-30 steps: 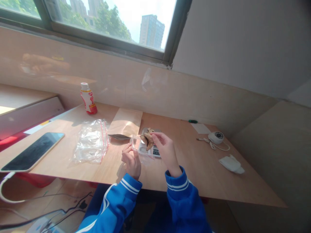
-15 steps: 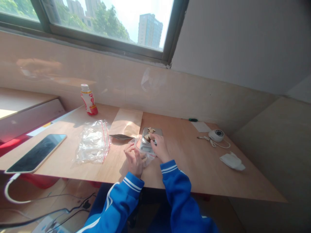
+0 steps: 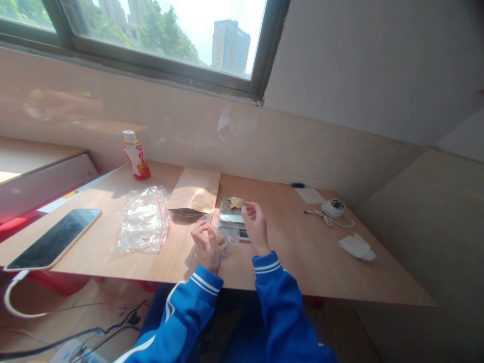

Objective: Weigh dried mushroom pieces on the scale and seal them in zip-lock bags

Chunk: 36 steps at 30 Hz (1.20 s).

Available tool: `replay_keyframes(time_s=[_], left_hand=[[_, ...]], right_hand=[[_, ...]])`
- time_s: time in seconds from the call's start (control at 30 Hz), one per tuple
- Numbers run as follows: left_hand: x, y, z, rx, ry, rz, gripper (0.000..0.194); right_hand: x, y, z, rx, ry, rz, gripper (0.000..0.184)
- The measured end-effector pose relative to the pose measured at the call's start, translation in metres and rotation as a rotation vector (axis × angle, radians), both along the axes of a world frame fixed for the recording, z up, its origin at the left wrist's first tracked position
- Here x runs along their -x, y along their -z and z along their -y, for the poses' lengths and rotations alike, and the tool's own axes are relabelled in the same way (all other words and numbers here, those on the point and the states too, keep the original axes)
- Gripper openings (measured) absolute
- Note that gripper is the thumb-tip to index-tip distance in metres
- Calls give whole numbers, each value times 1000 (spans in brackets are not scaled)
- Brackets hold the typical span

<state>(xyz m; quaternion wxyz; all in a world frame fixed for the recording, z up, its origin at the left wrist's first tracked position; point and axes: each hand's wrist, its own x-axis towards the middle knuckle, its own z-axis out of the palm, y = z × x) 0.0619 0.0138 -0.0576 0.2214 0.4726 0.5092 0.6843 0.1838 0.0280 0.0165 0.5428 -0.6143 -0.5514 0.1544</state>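
Fingers: left fingers [image 3: 200, 233] curled shut, pinching the edge of a clear zip bag [image 3: 224, 237]; right fingers [image 3: 247, 207] raised and slightly parted, holding nothing.
Piece: a crumpled tan piece [image 3: 236, 202], possibly dried food, rests on the steel platform of a digital scale [image 3: 228, 212], just left of the right fingertips.
Progress: piece weighed or being weighed on the scale, outside the held bag; bag contents hard to tell.
Farther left of the fingers: a kraft paper pouch [image 3: 194, 190], then a second zip bag [image 3: 143, 220].
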Motion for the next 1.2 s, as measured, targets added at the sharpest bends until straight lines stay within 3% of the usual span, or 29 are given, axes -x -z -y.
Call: replay_keyframes(time_s=[0.1,0.17,0.33,0.5,0.67,0.87,1.0,1.2], left_hand=[[-1,0,-1,-20,-52,-13,18],[-2,-1,-2,-47,-82,-25,18],[-1,-3,-3,-69,-82,-34,19],[1,-1,-4,-25,-43,-30,22],[1,0,-5,3,-53,17,24],[-1,0,-5,-18,-69,69,23],[0,0,-6,-24,-73,67,25],[0,2,-8,-52,-60,76,21]], right_hand=[[2,-17,12,93,-235,-10,28],[2,-21,13,118,-302,51,29],[-2,8,-15,-7,-102,250,30],[3,37,-45,154,-83,562,46],[7,33,-48,218,43,702,22],[-12,35,-43,189,76,725,15],[-17,42,-49,151,24,624,25],[-3,44,-62,131,-131,596,39]])
